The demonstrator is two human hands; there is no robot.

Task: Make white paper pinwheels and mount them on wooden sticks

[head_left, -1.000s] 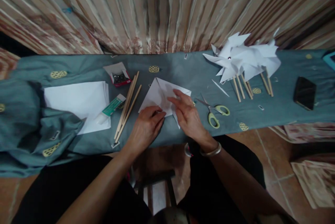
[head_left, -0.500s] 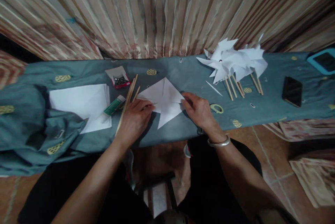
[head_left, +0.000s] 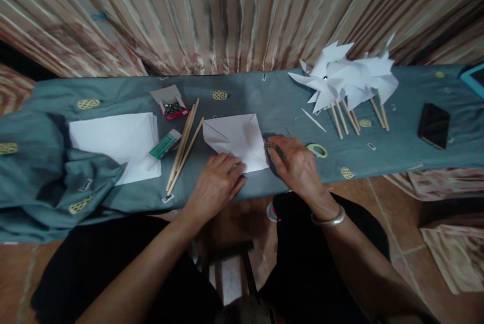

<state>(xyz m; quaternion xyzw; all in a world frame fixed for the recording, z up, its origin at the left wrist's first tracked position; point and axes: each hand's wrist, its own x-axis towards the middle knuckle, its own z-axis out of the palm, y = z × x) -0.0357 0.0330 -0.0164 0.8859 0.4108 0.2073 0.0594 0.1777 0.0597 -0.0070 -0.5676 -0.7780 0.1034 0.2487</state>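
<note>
A white square of paper (head_left: 240, 135) with slits cut in from its corners lies on the cloth-covered table in front of me. My left hand (head_left: 221, 177) rests on its near edge, fingers stretched out over the paper; the thumb side is partly hidden. Just right of the paper is my right hand (head_left: 295, 162), its thumb and curved fingers apart with nothing between them. Beyond that hand lies a yellow-green ring (head_left: 316, 150), perhaps a scissors handle. Several wooden sticks (head_left: 181, 150) lie to the left of the paper.
White paper pinwheels (head_left: 351, 79) on sticks lie at the back right, near a dark phone (head_left: 434, 124). To the left are a small open box of metal pins (head_left: 174, 108), a green-and-white tube or box (head_left: 165, 145) and stacked white sheets (head_left: 113, 137). A curtain (head_left: 227, 21) hangs behind.
The paper has turned and now lies flatter and squarer. My left hand has moved to its near edge. My right hand has come off its right corner. The view has shifted slightly.
</note>
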